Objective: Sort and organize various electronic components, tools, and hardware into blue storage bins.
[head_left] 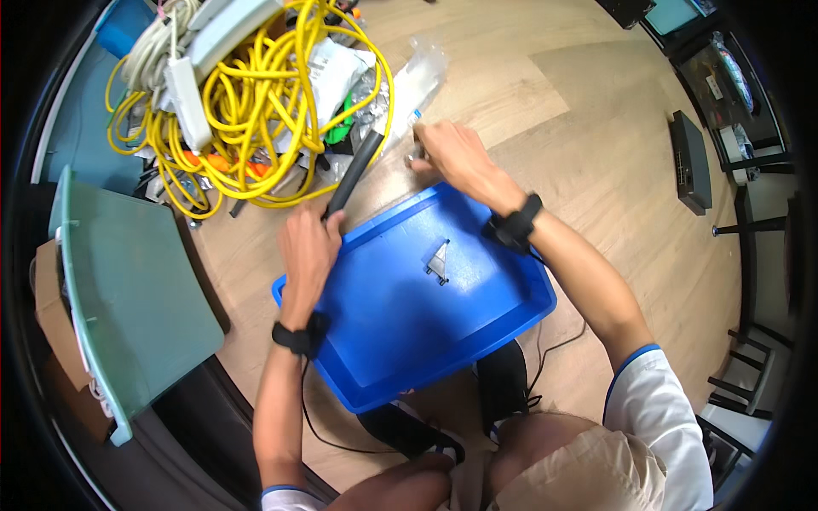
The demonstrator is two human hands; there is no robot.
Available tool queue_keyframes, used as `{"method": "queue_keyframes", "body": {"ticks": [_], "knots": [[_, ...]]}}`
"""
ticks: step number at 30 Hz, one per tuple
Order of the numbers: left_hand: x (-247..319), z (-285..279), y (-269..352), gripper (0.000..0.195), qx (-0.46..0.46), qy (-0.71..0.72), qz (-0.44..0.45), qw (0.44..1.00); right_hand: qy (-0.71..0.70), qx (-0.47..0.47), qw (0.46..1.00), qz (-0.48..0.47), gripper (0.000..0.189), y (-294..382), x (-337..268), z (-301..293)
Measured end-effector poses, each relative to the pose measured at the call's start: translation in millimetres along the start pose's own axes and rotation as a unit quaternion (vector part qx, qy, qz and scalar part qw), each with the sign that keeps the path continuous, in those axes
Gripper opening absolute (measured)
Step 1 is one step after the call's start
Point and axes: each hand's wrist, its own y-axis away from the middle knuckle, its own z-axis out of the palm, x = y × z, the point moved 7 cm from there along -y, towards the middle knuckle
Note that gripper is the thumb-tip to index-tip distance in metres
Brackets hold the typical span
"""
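My left hand (312,246) grips the lower end of a black tube (355,174), just beyond the left rim of a blue plastic tray (409,377). The tube slants up towards a heap of coiled yellow cable (255,121). Above the tray's far edge, my right hand (450,156) has its fingers curled on a small metallic item (415,155), partly hidden and blurred. A small triangular metal bracket (439,263) with dark screws or pins lies in the tray.
Beside the yellow cable lie a white power strip (190,105), coiled white cable (150,57) and plastic bags (415,80). A translucent green plastic lid or bin (144,287) stands at left. A black box-shaped device (690,163) lies on the floor at right.
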Motion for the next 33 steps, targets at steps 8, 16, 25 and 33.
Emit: {"method": "queue_keyframes", "body": {"ticks": [8, 16, 25, 33], "knots": [[12.3, -21.2, 132.3, 0.028, -0.048, 0.038, -0.027, 0.998, -0.04, -0.099, 0.994, -0.031, 0.032, 115.3, -48.9, 12.2], [-0.9, 10.1, 194.4, 0.024, -0.093, 0.027, -0.017, 0.995, -0.012, -0.135, 0.991, 0.003, 0.03, 151.3, -56.6, 49.6], [4.2, 26.7, 201.8, 0.02, -0.119, 0.034, -0.005, 0.992, -0.068, -0.249, 0.961, -0.102, 0.041, 167.8, -84.5, 83.9], [-2.5, 34.3, 200.7, 0.026, -0.133, 0.076, -0.004, 0.988, -0.039, -0.341, 0.937, -0.065, 0.044, 169.2, -75.7, 88.6]]}}
